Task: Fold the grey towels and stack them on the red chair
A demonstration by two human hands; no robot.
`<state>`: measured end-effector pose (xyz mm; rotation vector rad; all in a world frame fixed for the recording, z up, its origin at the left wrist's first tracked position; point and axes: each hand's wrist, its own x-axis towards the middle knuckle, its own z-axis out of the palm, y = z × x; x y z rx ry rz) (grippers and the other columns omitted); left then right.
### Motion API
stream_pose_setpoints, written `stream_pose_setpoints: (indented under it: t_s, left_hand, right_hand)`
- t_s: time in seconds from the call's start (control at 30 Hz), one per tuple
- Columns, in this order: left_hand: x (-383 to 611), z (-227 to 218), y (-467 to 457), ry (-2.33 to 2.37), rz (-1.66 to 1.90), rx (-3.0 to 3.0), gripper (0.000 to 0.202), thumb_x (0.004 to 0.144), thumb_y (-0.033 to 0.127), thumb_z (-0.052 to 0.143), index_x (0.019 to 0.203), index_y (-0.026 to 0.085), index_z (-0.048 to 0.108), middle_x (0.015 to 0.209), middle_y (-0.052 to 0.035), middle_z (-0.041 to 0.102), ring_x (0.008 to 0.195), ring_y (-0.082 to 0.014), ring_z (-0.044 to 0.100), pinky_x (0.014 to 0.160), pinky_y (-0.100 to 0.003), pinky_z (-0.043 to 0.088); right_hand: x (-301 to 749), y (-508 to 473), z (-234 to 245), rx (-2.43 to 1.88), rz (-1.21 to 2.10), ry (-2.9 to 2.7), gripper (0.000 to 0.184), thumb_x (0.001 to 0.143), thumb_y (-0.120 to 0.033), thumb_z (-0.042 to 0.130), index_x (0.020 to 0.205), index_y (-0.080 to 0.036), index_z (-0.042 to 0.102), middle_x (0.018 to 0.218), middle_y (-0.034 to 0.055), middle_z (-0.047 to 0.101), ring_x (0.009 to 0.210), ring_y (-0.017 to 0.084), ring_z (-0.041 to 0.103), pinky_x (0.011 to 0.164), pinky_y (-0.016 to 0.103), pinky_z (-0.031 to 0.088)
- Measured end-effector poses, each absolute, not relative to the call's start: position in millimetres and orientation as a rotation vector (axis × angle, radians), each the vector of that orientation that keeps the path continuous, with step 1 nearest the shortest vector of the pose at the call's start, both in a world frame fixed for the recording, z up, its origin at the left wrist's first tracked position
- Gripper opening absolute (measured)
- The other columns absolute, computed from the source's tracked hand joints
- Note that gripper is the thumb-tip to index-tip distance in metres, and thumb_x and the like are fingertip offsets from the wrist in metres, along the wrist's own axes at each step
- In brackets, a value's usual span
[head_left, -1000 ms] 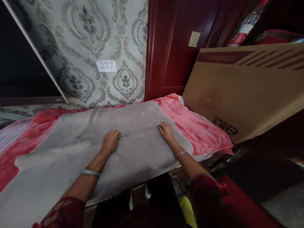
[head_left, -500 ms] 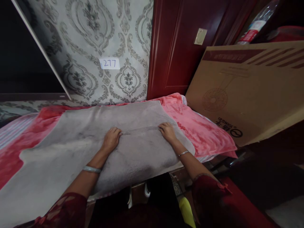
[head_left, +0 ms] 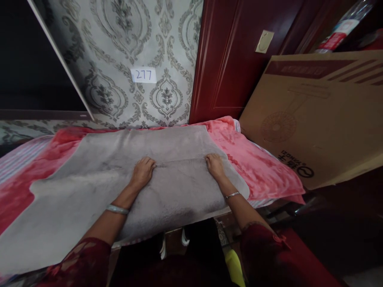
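A large grey towel [head_left: 167, 143] lies spread over a pink blanket [head_left: 254, 167] on a bed. My left hand [head_left: 143, 171] rests on the towel near its middle, fingers curled and pinching a fold line. My right hand [head_left: 214, 164] sits on the same fold line further right, fingers also curled down into the cloth. A crease runs between the two hands. Both wrists wear bangles and dark red sleeves cover my forearms.
A big cardboard box [head_left: 317, 115] leans against the bed's right side. A dark red door [head_left: 233, 59] stands behind it. Patterned grey wallpaper carries a paper label reading 277 [head_left: 143, 75]. A plastic bottle [head_left: 341, 28] shows at top right.
Both hands stay on the towel's fold line, hardly moving. The view has shifted slightly left and down, so the scene has slid right.
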<state>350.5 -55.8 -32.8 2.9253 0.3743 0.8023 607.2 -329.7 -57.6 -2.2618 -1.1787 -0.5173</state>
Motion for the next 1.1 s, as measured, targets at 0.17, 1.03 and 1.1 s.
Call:
stream_pose_setpoints:
  t_s: [0.17,1.03,1.1]
  left_hand:
    - [351,-34,-55,0.367,0.789,2.946,0.023,0.098,0.026,0.043,0.094,0.019,0.065,0.095,-0.0130,0.065,0.096,-0.0284,0.060,0.086,-0.041,0.049]
    - [351,-34,-48,0.319,0.905,3.007,0.025,0.098,0.027,0.043,0.091,0.018,0.066,0.091,-0.0132,0.066,0.091,-0.0293,0.062,0.081,-0.041,0.050]
    - [352,-34,-47,0.318,0.898,2.999,0.025,0.097,0.027,0.043,0.090,0.019,0.065,0.091,-0.0130,0.066,0.091,-0.0293,0.062,0.082,-0.042,0.050]
  right_hand:
    - [601,-332,-55,-2.190,-0.499,-1.329,0.023,0.097,-0.034,0.060,0.112,-0.022,0.073,0.112,0.0105,0.070,0.109,0.028,0.056,0.093,0.041,0.037]
    - [602,-337,-50,-2.335,-0.475,-0.942,0.037,0.083,-0.008,0.051,0.112,-0.018,0.072,0.116,0.0108,0.071,0.115,0.027,0.054,0.105,0.042,0.033]
    - [604,-341,-51,-2.352,-0.494,-0.832,0.040,0.082,-0.010,0.049,0.115,-0.016,0.071,0.122,0.0142,0.068,0.120,0.030,0.051,0.105,0.045,0.033]
